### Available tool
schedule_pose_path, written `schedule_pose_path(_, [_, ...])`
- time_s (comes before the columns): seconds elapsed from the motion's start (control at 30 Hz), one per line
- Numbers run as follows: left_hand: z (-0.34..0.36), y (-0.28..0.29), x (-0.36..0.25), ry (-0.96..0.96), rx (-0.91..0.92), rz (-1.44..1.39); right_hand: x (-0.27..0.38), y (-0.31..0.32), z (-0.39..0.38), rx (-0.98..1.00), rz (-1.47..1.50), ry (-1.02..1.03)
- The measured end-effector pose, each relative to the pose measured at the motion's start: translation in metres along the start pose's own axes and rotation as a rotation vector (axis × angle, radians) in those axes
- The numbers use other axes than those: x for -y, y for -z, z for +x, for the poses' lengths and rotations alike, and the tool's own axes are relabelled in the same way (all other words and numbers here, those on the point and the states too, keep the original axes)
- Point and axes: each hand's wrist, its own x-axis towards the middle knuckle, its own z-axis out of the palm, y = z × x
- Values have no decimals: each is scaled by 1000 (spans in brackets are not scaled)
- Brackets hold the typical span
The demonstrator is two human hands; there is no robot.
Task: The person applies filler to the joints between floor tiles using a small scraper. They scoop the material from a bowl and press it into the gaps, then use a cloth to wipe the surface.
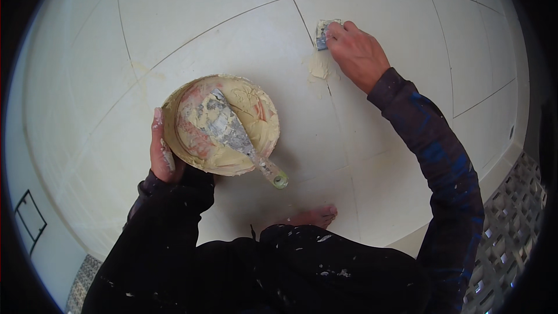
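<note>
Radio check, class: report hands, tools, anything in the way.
Left hand against bucket. Right hand gripping scraper at tile joint, paste smeared nearby. Spatula across bucket. No obstruction seen at scraper.

- A black rectangular frame [37, 207] is showing at the far left.
- A grey patterned surface [504, 241] is spreading along the lower right.
- A smaller speckled patch [82, 282] is showing at the lower left.

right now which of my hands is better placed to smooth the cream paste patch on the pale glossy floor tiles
Likely your right hand: it holds the flat paste-smeared scraper right beside the cream paste patch, while your left hand is against the round paste-coated bucket.
</note>
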Motion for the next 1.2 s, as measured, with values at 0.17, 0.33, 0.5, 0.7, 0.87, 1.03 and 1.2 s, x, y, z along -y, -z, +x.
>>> schedule_pose_path(0.17, [-14, 10, 9, -9, 14, -25, -28, 1, 6, -173, 108, -40])
schedule_pose_path(0.33, [-31, 29, 4, -18, 19, -39, -1, 11, 11, -319, 259, 10])
schedule_pose_path(0.5, [-40, 49, -2, -35, 51, -26, 70, 33, -44, -52, 284, 53])
schedule_pose_path(0.7, [-30, 28, 0, -11, 72, -47, 107, 46, -145, -23, 254, -36])
schedule_pose_path(0.87, [-24, 16, 2, -10, 0, -43, 89, 53, -155, 75, 777, -236])
schedule_pose_path(1.03, [-35, 18, 10, 20, 24, -22, 50, 30, -50, -334, 607, -157])
schedule_pose_path(1.2, [-57, 53, 33, -39, 7, -7, 77, 1, -71, -241, 209, -41])
